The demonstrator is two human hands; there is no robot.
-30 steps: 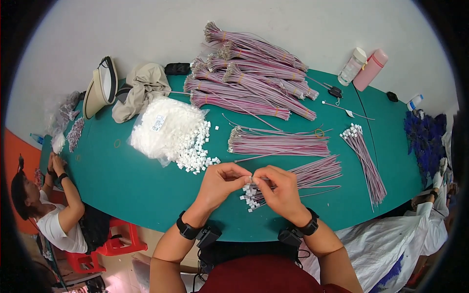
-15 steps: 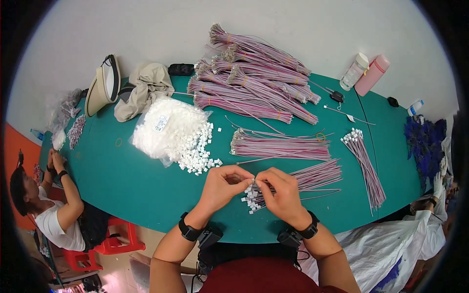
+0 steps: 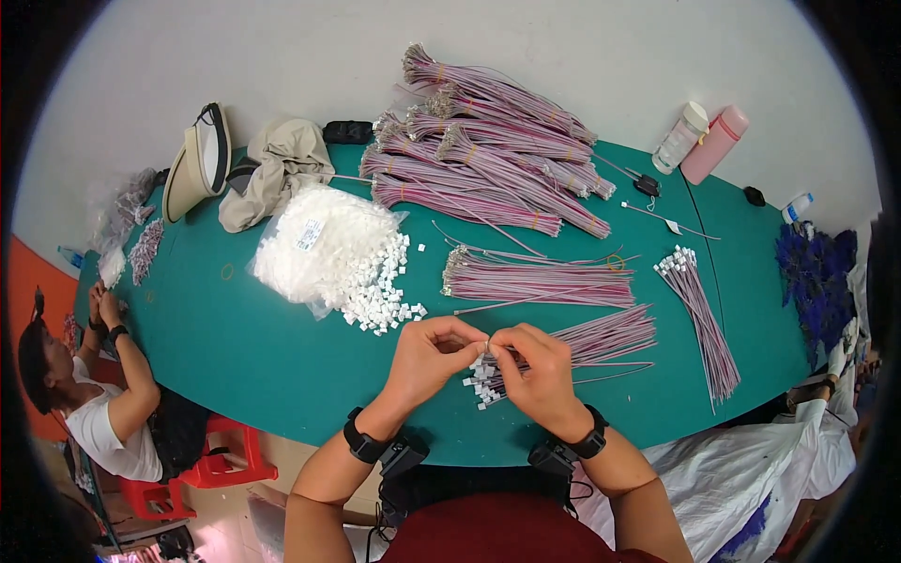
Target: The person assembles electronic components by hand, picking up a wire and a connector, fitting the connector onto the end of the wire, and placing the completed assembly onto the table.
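Observation:
My left hand (image 3: 427, 363) and my right hand (image 3: 537, 373) meet fingertip to fingertip above the table's near side. Both are closed in a pinch on a small pale connector (image 3: 488, 347), mostly covered by the fingers. Whether a wire runs from it is hidden by my right hand. Beneath the right hand lies a loose bundle of pink and grey wires (image 3: 610, 338), with white connectors (image 3: 483, 383) on its near left ends. Farther back is another wire bundle (image 3: 540, 281). Left of it, loose white connector housings (image 3: 375, 296) spill from a clear plastic bag (image 3: 324, 239).
Tied wire bundles (image 3: 488, 141) are heaped at the back of the green table (image 3: 235, 342). A wire bundle with white ends (image 3: 699, 324) lies right. Bottles (image 3: 715, 145), a visor hat (image 3: 199, 169) and beige cloth (image 3: 282, 169) stand around. Another person (image 3: 103, 403) sits at far left.
Almost nothing differs. My fingertips have shifted very slightly around the small connector, and both hands stay in the same place.

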